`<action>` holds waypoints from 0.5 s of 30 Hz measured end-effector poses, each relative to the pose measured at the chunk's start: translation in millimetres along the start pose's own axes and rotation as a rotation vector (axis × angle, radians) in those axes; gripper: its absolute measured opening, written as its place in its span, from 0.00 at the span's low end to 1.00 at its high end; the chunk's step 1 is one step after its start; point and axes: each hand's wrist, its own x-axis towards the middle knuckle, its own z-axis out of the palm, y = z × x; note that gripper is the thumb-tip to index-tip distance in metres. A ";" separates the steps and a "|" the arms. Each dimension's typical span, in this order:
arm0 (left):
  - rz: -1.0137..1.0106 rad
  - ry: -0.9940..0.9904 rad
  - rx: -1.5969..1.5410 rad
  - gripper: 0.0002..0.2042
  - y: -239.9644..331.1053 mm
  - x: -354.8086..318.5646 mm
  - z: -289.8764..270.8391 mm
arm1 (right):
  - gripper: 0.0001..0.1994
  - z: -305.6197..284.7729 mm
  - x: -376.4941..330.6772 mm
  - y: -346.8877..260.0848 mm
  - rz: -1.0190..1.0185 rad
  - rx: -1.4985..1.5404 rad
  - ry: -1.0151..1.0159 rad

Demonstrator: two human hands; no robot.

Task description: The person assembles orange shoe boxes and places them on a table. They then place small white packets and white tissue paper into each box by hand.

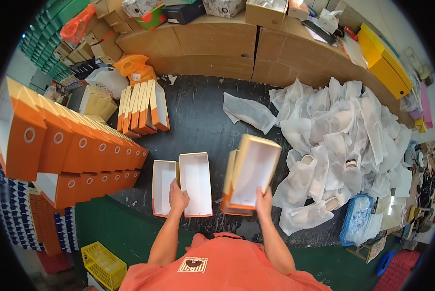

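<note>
Two open shoe boxes, white inside with orange and cream outsides, lie side by side on the black table before me: a narrower left box (164, 186) and a wider right one (196, 182). My left hand (178, 199) is closed at the walls where they meet; which wall it grips is partly hidden. To the right, my right hand (264, 202) grips the near end of a tilted open shoe box (256, 169), its thumb at the rim. Another orange and cream box (231, 169) shows behind and left of it. The inside of the held box looks bare.
Wrapped shoes in white sleeves (319, 145) heap on the right; one wrapped piece (249, 112) lies apart. Orange shoe boxes (81, 145) stack high at left, with more boxes (142, 109) behind. Cardboard (203, 48) walls the far edge. A blue basket (357, 218) stands at right.
</note>
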 end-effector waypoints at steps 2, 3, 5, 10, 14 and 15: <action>-0.072 0.013 -0.052 0.26 -4.3 -0.1 6.2 | 0.13 6.0 2.7 -8.6 0.046 0.152 -0.147; -0.186 -0.075 0.006 0.24 -13.6 0.2 5.7 | 0.14 -7.9 2.9 -15.6 0.084 0.153 -0.093; -0.256 -0.178 0.049 0.23 -27.5 1.5 1.4 | 0.14 -43.5 9.7 -15.6 0.150 0.155 0.024; -0.117 -0.214 -0.012 0.23 -37.2 -2.4 11.2 | 0.15 -42.5 30.5 2.2 -0.087 -0.440 -0.338; -0.086 -0.080 -0.152 0.21 -20.0 1.7 14.1 | 0.18 1.8 186.6 -89.9 -0.156 -0.147 -0.114; -0.011 -0.009 -0.176 0.21 -19.3 0.5 19.8 | 0.22 17.8 238.6 -102.4 -0.493 -0.316 0.003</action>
